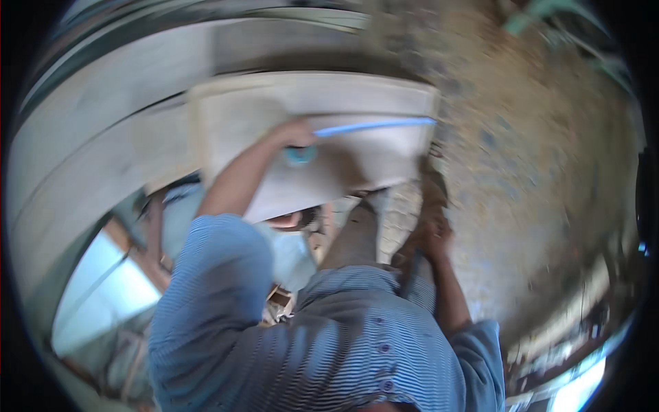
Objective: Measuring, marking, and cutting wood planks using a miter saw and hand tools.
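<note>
Over a pale flat panel (254,165), my left hand (296,132) is closed, its fingers blurred. A narrow, straight blue strip (374,127) runs from its fingers to the panel's right edge. Just below that hand shows a small teal ring-shaped thing (300,155), partly covered by it; whether the strip joins it I cannot tell. Low on the right, my right hand (436,237) hangs beside my leg, away from the panel. Motion blur smears its fingers, so whether it holds anything is unclear.
Long pale boards (103,130) lie to the left of the panel. Beneath it on the left are wooden frame pieces (154,233) and a light sheet (103,275). Brown, littered ground (522,172) spreads on the right, with a green object (542,14) at the far right.
</note>
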A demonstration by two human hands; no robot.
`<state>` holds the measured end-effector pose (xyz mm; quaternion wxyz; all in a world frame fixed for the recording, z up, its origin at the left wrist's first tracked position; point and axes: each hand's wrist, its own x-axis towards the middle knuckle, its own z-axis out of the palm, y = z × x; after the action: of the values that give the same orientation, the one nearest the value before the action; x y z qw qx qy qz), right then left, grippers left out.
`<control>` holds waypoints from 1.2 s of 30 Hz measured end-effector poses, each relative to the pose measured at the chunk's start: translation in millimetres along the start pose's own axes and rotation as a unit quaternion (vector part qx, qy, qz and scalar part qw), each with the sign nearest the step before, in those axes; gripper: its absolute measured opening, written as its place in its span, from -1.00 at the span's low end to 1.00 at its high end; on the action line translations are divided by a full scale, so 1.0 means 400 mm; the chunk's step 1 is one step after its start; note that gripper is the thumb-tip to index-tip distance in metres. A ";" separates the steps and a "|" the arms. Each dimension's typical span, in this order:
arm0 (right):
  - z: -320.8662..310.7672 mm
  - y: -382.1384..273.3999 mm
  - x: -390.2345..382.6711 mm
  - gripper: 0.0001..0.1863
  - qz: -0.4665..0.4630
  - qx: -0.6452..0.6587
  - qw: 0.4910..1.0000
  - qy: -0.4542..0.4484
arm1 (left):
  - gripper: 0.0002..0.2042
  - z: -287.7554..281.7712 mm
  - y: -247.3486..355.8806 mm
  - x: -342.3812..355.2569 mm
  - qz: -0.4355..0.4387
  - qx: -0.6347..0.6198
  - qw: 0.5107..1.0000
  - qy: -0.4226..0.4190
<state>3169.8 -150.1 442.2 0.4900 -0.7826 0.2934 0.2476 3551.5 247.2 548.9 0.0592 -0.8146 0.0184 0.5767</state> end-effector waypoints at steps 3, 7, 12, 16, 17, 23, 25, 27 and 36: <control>-0.037 -0.006 0.029 -0.56 -0.024 0.047 0.998 -0.019 | -0.49 -0.004 -0.103 -0.117 -0.041 -0.019 0.999 0.010; -0.055 0.027 0.043 -0.54 -0.042 -0.011 0.998 -0.041 | -0.49 -0.006 -0.282 -0.364 -0.105 0.000 0.994 0.024; -0.090 0.074 0.039 -0.53 -0.018 -0.134 0.990 -0.043 | -0.55 -0.093 -0.458 -0.626 -0.196 -0.003 0.979 0.064; -0.096 0.176 0.024 -0.51 0.002 -0.152 0.988 -0.023 | -0.63 -0.108 -0.536 -0.707 -0.265 0.028 0.958 0.110; -0.091 0.194 0.021 -0.51 0.001 -0.154 0.988 -0.023 | -0.63 -0.109 -0.538 -0.712 -0.265 0.025 0.958 0.110; -0.020 0.123 -0.027 -0.52 0.052 -0.121 0.991 -0.004 | -0.68 -0.092 -0.512 -0.715 -0.266 0.080 0.953 0.119; 0.000 0.068 -0.033 -0.54 0.072 -0.115 0.991 -0.012 | -0.68 -0.081 -0.515 -0.715 -0.280 0.082 0.950 0.112; 0.025 0.139 -0.006 -0.52 0.054 -0.108 0.993 -0.010 | -0.67 -0.096 -0.502 -0.694 -0.276 0.088 0.951 0.108; 0.020 0.234 0.028 -0.52 0.085 0.047 0.995 -0.002 | -0.61 -0.115 -0.465 -0.691 -0.313 0.093 0.942 0.081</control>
<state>3111.1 -177.7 373.1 0.5041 -0.7307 0.3687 0.2758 3520.4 415.8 838.1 0.3103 -0.8142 -0.1794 0.4567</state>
